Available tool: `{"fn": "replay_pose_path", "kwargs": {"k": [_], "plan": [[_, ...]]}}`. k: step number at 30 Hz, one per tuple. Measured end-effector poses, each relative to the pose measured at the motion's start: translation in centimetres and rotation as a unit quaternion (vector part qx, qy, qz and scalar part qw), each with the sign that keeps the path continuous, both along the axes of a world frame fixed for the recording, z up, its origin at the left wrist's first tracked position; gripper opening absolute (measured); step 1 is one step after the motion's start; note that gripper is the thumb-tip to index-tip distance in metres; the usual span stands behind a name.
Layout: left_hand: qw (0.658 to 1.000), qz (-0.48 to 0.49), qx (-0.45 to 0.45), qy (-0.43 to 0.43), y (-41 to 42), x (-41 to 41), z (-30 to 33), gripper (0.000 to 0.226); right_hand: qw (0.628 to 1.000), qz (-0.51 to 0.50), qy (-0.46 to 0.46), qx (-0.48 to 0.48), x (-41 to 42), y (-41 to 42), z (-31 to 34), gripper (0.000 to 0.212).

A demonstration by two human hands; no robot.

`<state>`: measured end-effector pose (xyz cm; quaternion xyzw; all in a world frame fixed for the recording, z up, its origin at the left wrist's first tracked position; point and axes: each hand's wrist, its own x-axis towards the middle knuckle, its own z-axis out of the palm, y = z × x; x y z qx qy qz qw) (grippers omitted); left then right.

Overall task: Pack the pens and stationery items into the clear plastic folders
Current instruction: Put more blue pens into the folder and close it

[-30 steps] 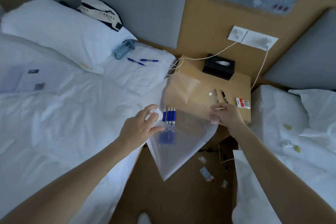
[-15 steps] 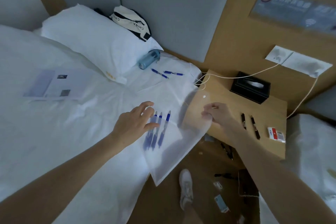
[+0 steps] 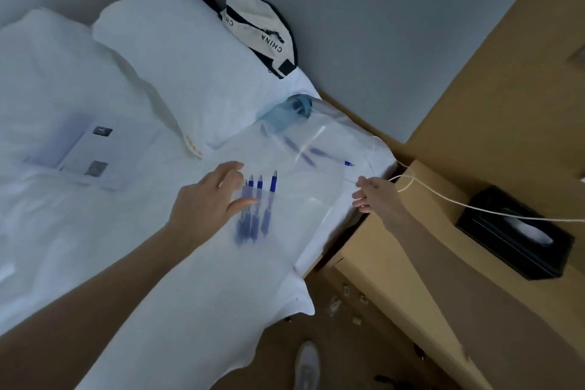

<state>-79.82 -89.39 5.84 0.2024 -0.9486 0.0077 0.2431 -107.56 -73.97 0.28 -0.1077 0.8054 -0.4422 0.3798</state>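
A clear plastic folder (image 3: pixel 304 199) lies flat on the white bed near its right edge. Several blue pens (image 3: pixel 256 209) sit side by side, their lower halves inside the folder and their tips sticking out. My left hand (image 3: pixel 209 199) rests on the folder with fingers spread, the thumb touching the pens. My right hand (image 3: pixel 373 196) pinches the folder's right edge at the side of the bed. The folder's raised flap covers two more blue pens (image 3: pixel 311 152), which show blurred through the plastic.
Behind the folder a blue water bottle (image 3: pixel 291 112) lies against a white pillow (image 3: pixel 190 66). A CHINA-lettered cloth bag (image 3: pixel 262 32) is at the headboard and papers (image 3: pixel 85 152) lie left. The wooden nightstand (image 3: pixel 411 247) holds a black tissue box (image 3: pixel 512 231) and a white cable (image 3: pixel 474 207).
Both hands carried the folder with its pens from over the nightstand leftward onto the bed. It now lies further up the bed, its flap over the two loose pens.
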Motion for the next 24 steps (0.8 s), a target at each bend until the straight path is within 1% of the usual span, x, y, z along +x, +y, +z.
{"fn": "replay_pose_path", "kwargs": {"k": [4,9,13,15,19,22,24], "plan": [[0.999,0.031,0.014,-0.008,-2.3,-2.4,-1.3,0.043,0.999,0.030,0.017,0.011,-3.1,-4.6,-3.4,0.023],[0.996,0.072,0.034,-0.026,-5.4,-2.8,-2.3,0.042,0.995,0.079,0.046,0.036,-5.1,-9.3,-7.9,0.016],[0.994,0.088,0.026,-0.065,-8.5,-2.1,-2.9,0.055,0.988,0.115,0.079,0.062,-5.9,-12.9,-11.3,0.011],[0.992,0.089,0.027,-0.081,-9.9,-1.8,-3.2,0.054,0.981,0.141,0.109,0.074,-6.1,-14.4,-12.8,0.010],[0.988,0.114,0.044,-0.089,-12.3,-1.6,-3.9,0.051,0.961,0.189,0.165,0.119,-6.1,-16.4,-14.7,0.039],[0.989,0.115,0.047,-0.085,-13.3,-1.8,-4.7,0.044,0.935,0.234,0.210,0.163,-6.1,-17.7,-16.0,0.045],[0.990,0.104,0.041,-0.081,-13.6,-2.2,-5.1,0.038,0.924,0.245,0.233,0.179,-6.0,-18.3,-16.8,0.045]]}}
